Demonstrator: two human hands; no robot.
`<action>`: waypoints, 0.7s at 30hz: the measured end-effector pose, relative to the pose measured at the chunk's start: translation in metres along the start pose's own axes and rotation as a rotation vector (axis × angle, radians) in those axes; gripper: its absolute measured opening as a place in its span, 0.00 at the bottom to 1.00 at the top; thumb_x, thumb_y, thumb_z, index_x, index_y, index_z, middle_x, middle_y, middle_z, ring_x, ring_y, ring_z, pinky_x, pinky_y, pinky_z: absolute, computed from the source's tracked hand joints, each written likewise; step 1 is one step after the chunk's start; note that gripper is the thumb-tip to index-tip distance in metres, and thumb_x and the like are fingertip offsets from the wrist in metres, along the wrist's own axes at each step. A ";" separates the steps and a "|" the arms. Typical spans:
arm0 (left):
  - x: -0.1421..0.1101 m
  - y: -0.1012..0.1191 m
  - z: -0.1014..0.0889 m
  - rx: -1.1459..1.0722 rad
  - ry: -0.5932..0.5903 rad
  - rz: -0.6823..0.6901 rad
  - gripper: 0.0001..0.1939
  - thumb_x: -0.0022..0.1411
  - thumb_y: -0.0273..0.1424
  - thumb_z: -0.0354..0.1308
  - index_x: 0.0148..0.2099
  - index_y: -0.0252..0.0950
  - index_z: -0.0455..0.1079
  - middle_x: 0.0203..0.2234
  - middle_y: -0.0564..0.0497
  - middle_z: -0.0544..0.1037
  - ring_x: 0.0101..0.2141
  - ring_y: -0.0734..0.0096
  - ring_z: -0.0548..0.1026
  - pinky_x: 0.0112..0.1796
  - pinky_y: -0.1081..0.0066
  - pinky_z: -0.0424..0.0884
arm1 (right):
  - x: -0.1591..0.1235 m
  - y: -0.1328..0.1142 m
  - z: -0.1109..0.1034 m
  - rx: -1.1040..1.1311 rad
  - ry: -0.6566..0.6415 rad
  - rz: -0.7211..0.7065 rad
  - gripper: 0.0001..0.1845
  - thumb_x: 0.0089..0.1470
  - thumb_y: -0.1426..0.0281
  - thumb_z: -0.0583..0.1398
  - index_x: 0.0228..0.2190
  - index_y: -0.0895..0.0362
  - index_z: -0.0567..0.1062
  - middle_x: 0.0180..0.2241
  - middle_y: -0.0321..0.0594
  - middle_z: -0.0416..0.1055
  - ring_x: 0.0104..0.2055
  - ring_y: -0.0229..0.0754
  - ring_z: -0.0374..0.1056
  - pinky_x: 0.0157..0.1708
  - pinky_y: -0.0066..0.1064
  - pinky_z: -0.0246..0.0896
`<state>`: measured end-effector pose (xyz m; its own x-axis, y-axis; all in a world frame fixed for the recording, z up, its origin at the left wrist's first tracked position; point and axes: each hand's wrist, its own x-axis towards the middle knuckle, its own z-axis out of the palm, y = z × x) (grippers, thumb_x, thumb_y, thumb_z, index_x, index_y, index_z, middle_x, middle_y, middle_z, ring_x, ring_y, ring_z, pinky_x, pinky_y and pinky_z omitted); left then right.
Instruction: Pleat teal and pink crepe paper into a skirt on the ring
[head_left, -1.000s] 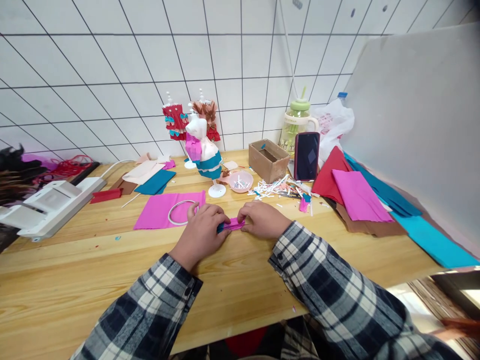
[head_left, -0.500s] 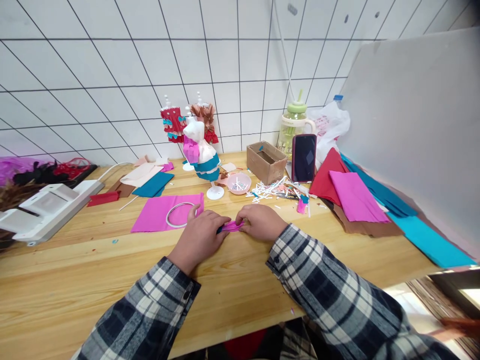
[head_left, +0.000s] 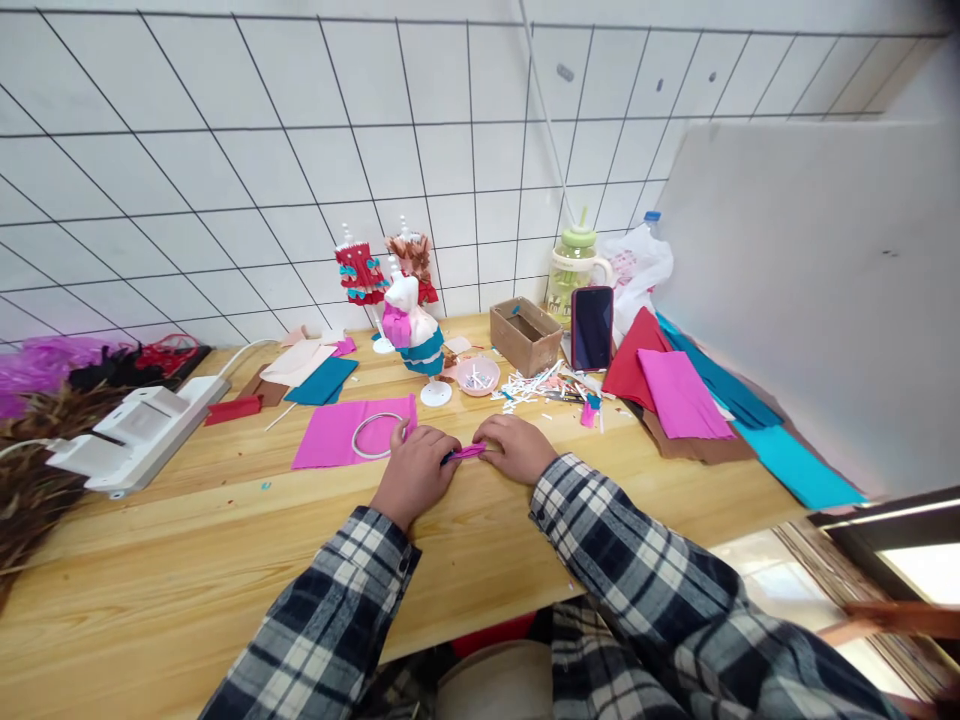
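Observation:
A narrow bundle of folded pink crepe paper [head_left: 470,452] stretches between my hands just above the wooden table. My left hand [head_left: 417,470] pinches its left end, where a bit of dark blue shows by the fingertips. The right end is gripped by the curled fingers of my right hand [head_left: 519,448]. Beside my left thumb a silver ring [head_left: 357,440] lies on a flat pink sheet [head_left: 319,438]. Behind my hands a small white dress form [head_left: 411,320] wears pink and teal paper.
Two more dressed forms, one red [head_left: 361,272] and one brown [head_left: 412,262], stand behind. A cardboard box [head_left: 525,340], a pink dish [head_left: 480,378], white paper scraps [head_left: 532,388] and a phone [head_left: 592,328] sit beyond my hands. Coloured sheets [head_left: 682,395] lie right, a power strip [head_left: 142,435] left.
My view has tilted up and shifted a little. The pink paper between my hands looks narrower and more tightly pressed together; both hands keep hold of it.

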<state>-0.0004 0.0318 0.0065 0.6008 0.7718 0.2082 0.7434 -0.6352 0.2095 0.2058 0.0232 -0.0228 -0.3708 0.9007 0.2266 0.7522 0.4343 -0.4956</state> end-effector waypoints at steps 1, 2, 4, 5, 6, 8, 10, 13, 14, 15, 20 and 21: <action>0.000 0.000 0.000 -0.006 0.000 0.001 0.10 0.62 0.30 0.53 0.42 0.41 0.74 0.36 0.47 0.79 0.45 0.57 0.71 0.57 0.43 0.44 | -0.001 -0.001 0.000 -0.011 0.007 0.006 0.11 0.54 0.70 0.63 0.42 0.55 0.76 0.42 0.41 0.73 0.47 0.42 0.66 0.48 0.33 0.59; 0.000 0.000 0.000 -0.011 0.001 -0.001 0.10 0.62 0.30 0.53 0.43 0.41 0.74 0.37 0.47 0.79 0.45 0.57 0.71 0.58 0.43 0.44 | -0.002 -0.002 0.000 -0.023 0.007 0.010 0.11 0.55 0.69 0.62 0.42 0.54 0.76 0.43 0.40 0.73 0.47 0.42 0.66 0.48 0.33 0.59; -0.001 -0.002 0.001 -0.018 0.004 -0.008 0.12 0.63 0.31 0.52 0.47 0.42 0.73 0.38 0.46 0.79 0.46 0.57 0.72 0.57 0.43 0.44 | -0.004 -0.003 0.001 -0.041 -0.006 0.011 0.09 0.58 0.70 0.60 0.42 0.53 0.76 0.42 0.39 0.74 0.46 0.41 0.67 0.47 0.33 0.59; -0.001 -0.003 0.002 -0.020 0.004 -0.007 0.13 0.63 0.32 0.52 0.48 0.42 0.73 0.38 0.46 0.79 0.45 0.57 0.72 0.57 0.43 0.45 | -0.004 -0.004 0.001 -0.044 -0.010 0.011 0.09 0.59 0.70 0.59 0.42 0.52 0.76 0.42 0.39 0.74 0.46 0.41 0.67 0.47 0.32 0.59; -0.001 -0.004 0.002 -0.021 0.003 -0.001 0.13 0.64 0.32 0.52 0.48 0.42 0.73 0.39 0.45 0.79 0.45 0.58 0.72 0.57 0.43 0.45 | -0.004 -0.004 0.001 -0.048 -0.009 0.016 0.10 0.59 0.70 0.58 0.42 0.52 0.76 0.42 0.38 0.75 0.46 0.40 0.68 0.46 0.32 0.60; -0.001 -0.006 0.003 -0.015 -0.007 0.022 0.13 0.65 0.32 0.50 0.46 0.43 0.75 0.38 0.46 0.79 0.44 0.58 0.72 0.56 0.42 0.46 | -0.004 -0.004 0.002 -0.063 -0.020 0.016 0.10 0.61 0.69 0.57 0.41 0.51 0.77 0.42 0.38 0.75 0.45 0.40 0.68 0.46 0.31 0.60; 0.000 -0.007 0.003 0.001 -0.014 0.047 0.13 0.66 0.32 0.49 0.43 0.43 0.76 0.37 0.46 0.79 0.43 0.59 0.72 0.56 0.41 0.45 | -0.004 -0.003 0.002 -0.085 -0.034 -0.001 0.11 0.62 0.69 0.55 0.40 0.51 0.78 0.41 0.38 0.76 0.44 0.40 0.68 0.46 0.31 0.60; 0.000 -0.005 0.001 0.037 -0.019 0.083 0.14 0.66 0.31 0.48 0.43 0.44 0.76 0.36 0.46 0.79 0.45 0.57 0.72 0.56 0.39 0.43 | -0.004 -0.001 0.001 -0.091 -0.043 -0.031 0.12 0.62 0.68 0.55 0.40 0.51 0.78 0.41 0.38 0.76 0.44 0.41 0.67 0.47 0.33 0.60; 0.000 -0.004 0.000 0.048 -0.021 0.094 0.14 0.66 0.31 0.49 0.43 0.44 0.76 0.36 0.46 0.79 0.46 0.57 0.71 0.56 0.39 0.43 | -0.005 0.000 0.001 -0.078 -0.038 -0.025 0.12 0.62 0.69 0.55 0.40 0.52 0.78 0.42 0.38 0.76 0.45 0.41 0.67 0.47 0.33 0.60; 0.000 -0.002 -0.001 0.057 -0.024 0.103 0.14 0.66 0.30 0.49 0.43 0.44 0.76 0.36 0.46 0.79 0.47 0.56 0.70 0.56 0.38 0.43 | -0.005 0.001 0.001 -0.059 -0.026 -0.007 0.12 0.61 0.69 0.55 0.41 0.53 0.78 0.42 0.39 0.76 0.45 0.41 0.68 0.48 0.33 0.60; 0.000 0.003 -0.004 0.082 -0.011 0.121 0.13 0.65 0.27 0.49 0.41 0.42 0.76 0.37 0.46 0.78 0.47 0.56 0.70 0.56 0.40 0.47 | -0.011 0.000 -0.003 -0.020 0.041 -0.001 0.15 0.60 0.71 0.55 0.46 0.52 0.76 0.46 0.40 0.74 0.47 0.41 0.67 0.49 0.33 0.60; -0.001 0.003 -0.004 0.085 -0.002 0.125 0.13 0.64 0.27 0.49 0.41 0.42 0.76 0.38 0.46 0.78 0.48 0.56 0.70 0.56 0.41 0.47 | -0.011 -0.002 -0.004 -0.045 0.027 -0.035 0.15 0.60 0.71 0.55 0.46 0.51 0.76 0.47 0.40 0.74 0.47 0.42 0.66 0.48 0.33 0.60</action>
<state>0.0004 0.0295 0.0105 0.6905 0.6873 0.2254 0.6853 -0.7214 0.1003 0.2105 0.0120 -0.0212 -0.3828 0.8847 0.2660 0.7628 0.4651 -0.4492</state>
